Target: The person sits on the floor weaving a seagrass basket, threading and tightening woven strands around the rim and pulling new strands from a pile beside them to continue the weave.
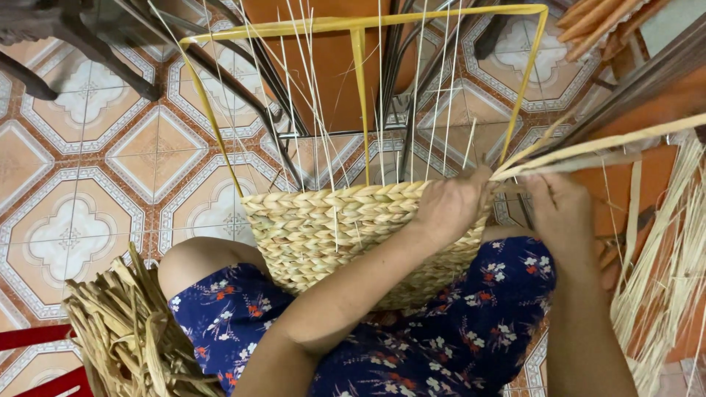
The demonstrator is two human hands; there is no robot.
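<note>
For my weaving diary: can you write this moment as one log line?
left hand: on basket rim | right hand: gripping straw strands | basket: on lap

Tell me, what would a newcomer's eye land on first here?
Probably the half-woven basket in the middle, resting on the person's lap, with a yellow frame and thin pale stakes rising from its braided rim. The left hand presses on the rim at the right end, and the right hand beside it grips long flat strands running off to the right. A bundle of dried fibre lies at lower left on the patterned tile floor.
</note>
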